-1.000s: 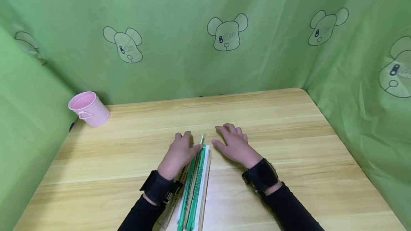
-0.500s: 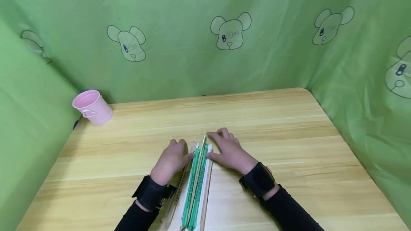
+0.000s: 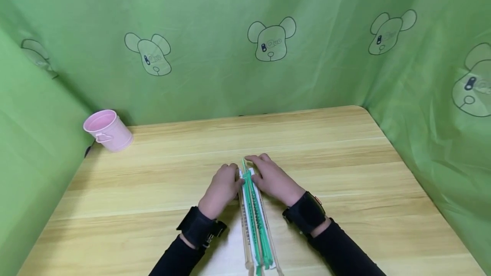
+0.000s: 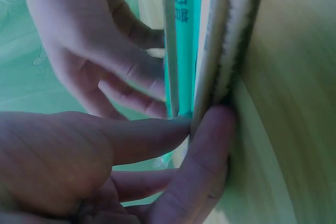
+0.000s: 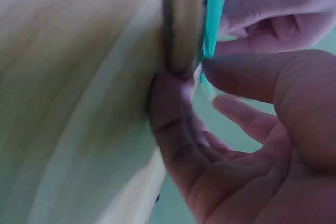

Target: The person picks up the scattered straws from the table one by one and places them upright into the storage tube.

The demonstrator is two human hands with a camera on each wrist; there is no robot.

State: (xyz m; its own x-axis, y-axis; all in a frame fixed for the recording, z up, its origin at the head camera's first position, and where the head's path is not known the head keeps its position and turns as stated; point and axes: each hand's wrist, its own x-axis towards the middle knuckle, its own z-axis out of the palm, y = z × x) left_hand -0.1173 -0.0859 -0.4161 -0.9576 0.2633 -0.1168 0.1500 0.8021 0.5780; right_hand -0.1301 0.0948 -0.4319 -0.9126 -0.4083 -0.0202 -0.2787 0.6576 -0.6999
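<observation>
Long wrapped drinking straws (image 3: 258, 220), with green, white and brown paper sleeves, lie as a narrow bundle pointing away from me on the table. My left hand (image 3: 222, 188) pinches the far end from the left, thumb on top and forefinger low at the side. From the right, my right hand (image 3: 277, 181) holds the same end between thumb and fingers. Printed characters show on a green sleeve (image 4: 181, 51) in the left wrist view. A brown sleeve (image 5: 185, 19) fills the near side in the right wrist view. One thin green tip (image 3: 244, 164) sticks out beyond the others.
The wooden table (image 3: 345, 148) stretches out around both hands. At its back left corner stands a pink bucket (image 3: 109, 133) with a small side handle. Green curtains (image 3: 215, 76) printed with bear heads hang behind and at both sides.
The right hand has come in from the right onto the straws. The left hand has shifted right, and the bundle's near end has swung right, its straws closer together.
</observation>
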